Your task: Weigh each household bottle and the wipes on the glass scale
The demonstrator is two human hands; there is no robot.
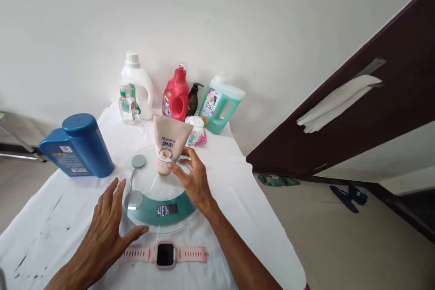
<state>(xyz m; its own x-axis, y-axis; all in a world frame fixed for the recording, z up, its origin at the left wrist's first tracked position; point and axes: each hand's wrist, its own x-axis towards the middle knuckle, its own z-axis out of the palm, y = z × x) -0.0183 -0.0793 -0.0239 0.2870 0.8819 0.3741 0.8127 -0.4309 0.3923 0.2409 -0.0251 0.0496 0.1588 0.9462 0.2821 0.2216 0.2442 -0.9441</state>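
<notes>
Head view: the right hand (197, 181) pinches the cream tube (171, 136), cap (163, 171) down, over the glass scale (185, 206); the left hand (107, 217) is spread, empty, near its edge. Released tilted, the tube could topple off its narrow cap; left-hand contact could skew the reading.
</notes>
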